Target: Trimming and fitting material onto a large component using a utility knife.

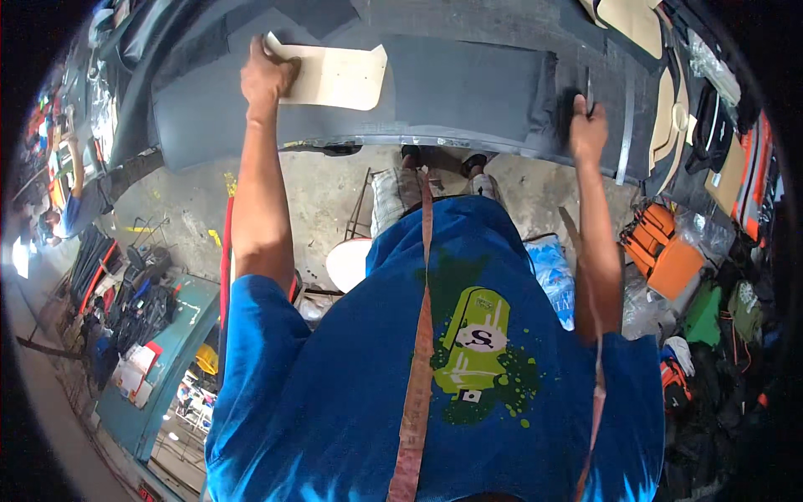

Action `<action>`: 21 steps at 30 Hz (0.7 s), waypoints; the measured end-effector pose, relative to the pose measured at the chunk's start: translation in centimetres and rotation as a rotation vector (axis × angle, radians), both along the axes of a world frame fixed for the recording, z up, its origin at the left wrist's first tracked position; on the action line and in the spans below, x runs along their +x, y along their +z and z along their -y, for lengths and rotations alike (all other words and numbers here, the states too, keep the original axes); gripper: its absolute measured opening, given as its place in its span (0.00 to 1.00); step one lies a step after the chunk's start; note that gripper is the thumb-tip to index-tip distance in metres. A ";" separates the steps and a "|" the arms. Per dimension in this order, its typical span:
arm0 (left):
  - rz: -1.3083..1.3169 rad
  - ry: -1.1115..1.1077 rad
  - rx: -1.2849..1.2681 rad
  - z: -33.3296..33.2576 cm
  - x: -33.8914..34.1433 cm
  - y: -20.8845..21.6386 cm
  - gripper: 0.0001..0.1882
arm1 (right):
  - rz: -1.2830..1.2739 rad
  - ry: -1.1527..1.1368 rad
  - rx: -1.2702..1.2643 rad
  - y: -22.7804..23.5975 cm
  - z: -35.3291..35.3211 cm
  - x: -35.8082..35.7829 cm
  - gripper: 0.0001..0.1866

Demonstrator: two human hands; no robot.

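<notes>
My left hand (269, 71) is closed over the left end of a cream, stiff pattern piece (343, 77) with small holes and a notched far edge. The piece lies flat on dark grey fabric (468, 84) spread along the table. To the right, beyond the fabric's right end, my right hand (588, 130) is closed around a dark-handled tool with a thin metal blade (589, 82) pointing away from me. Its exact kind is hard to make out.
A tape measure (425, 293) hangs down my blue shirt. More cream pattern pieces (665, 117) lie at the table's right. On the floor are an orange bag (661, 247) and piled materials at right, and a green-blue table (159, 351) at left. Another person (67, 213) works far left.
</notes>
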State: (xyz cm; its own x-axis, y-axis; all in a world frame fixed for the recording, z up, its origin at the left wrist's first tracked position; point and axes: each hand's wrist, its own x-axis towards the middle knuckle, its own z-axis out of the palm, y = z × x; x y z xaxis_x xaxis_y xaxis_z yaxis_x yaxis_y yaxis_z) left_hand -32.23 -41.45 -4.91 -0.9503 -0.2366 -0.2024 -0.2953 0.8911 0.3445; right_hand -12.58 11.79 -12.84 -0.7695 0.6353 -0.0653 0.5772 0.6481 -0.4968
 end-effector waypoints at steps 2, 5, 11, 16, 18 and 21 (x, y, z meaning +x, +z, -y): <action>-0.091 -0.074 -0.153 -1.3 0.6 0.6 0.32 | 0.208 0.027 0.118 0.2 -3.1 -1.3 0.28; -0.391 -0.284 -0.572 -4.8 0.9 0.3 0.36 | 0.204 0.125 0.585 1.0 -4.2 -2.7 0.26; -0.278 -0.840 0.194 -13.0 2.7 -4.8 0.31 | 0.093 0.351 -0.137 3.2 3.0 -5.2 0.22; -0.105 -0.824 -0.150 -17.2 3.5 -5.2 0.27 | 0.090 0.241 0.052 1.3 7.6 -4.1 0.22; 0.015 -0.831 -0.238 -17.7 3.0 -5.3 0.26 | 0.168 0.160 -0.086 1.3 8.0 -4.4 0.22; 0.132 -0.837 -0.325 -18.0 2.4 -5.5 0.25 | 0.243 0.076 -0.223 1.0 8.0 -4.6 0.23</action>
